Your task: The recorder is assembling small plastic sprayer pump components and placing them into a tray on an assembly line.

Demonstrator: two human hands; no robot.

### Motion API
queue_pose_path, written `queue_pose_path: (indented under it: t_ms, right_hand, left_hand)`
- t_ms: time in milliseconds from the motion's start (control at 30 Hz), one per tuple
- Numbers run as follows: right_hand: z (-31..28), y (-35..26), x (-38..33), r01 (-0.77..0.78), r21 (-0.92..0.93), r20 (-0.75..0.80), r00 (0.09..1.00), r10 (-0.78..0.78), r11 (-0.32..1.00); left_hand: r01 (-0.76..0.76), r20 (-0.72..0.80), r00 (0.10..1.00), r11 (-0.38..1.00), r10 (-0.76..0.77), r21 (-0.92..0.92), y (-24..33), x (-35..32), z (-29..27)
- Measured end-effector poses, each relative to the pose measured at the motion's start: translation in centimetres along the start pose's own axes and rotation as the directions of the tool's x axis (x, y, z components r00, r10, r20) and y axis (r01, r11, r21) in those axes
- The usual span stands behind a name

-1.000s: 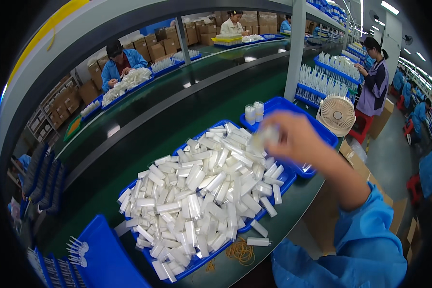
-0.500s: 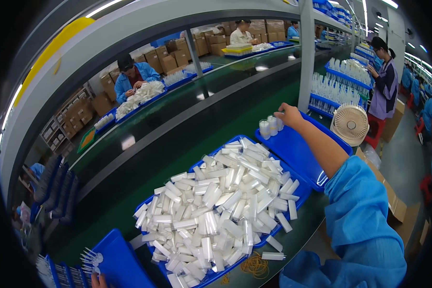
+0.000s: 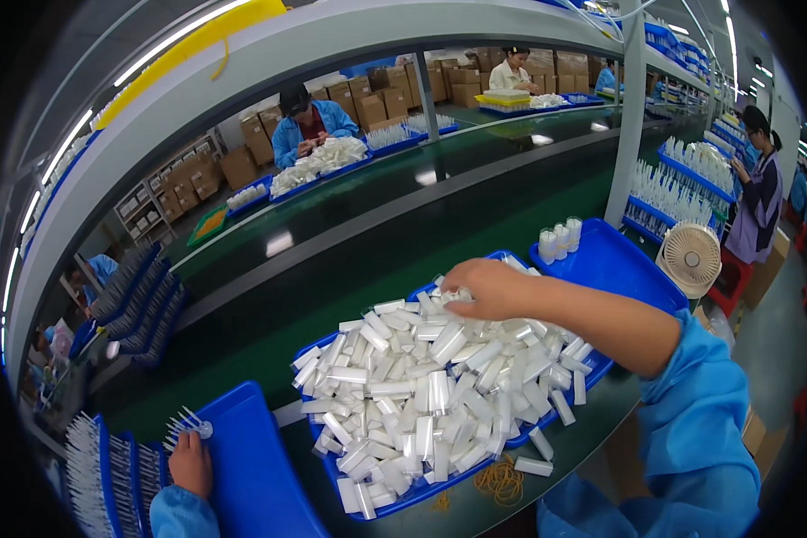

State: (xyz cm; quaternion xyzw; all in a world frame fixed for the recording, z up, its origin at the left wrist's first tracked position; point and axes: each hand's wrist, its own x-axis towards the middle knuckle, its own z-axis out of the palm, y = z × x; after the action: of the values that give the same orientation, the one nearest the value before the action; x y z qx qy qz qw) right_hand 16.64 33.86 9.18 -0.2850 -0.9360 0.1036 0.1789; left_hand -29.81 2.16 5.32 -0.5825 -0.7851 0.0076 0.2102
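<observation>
Hands work apart: right hand (image 3: pixel 486 289) on white tubes (image 3: pixel 421 394), left hand (image 3: pixel 191 464) by blue tray (image 3: pixel 251 466).

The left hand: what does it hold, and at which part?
The left hand holds a small bunch of thin white pieces at their lower end, between the fingers.

A factory assembly line — long green conveyor belt (image 3: pixel 350 269), blue trays (image 3: pixel 619 264) of white plastic tubes (image 3: pixel 430 394), stacked cartons (image 3: pixel 233 166), blue-coated workers (image 3: pixel 309 125).
</observation>
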Motion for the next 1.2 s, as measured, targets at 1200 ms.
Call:
queue_pose_path:
  t_ms: [1200]
  right_hand:
    - [3.4,-14.3,-13.8,-0.335,0.923,0.377,0.888,0.263,-0.191]
  left_hand:
    - [-0.079,-0.123,0.985,-0.318,0.12,-0.945,29.8,-9.5,-11.7]
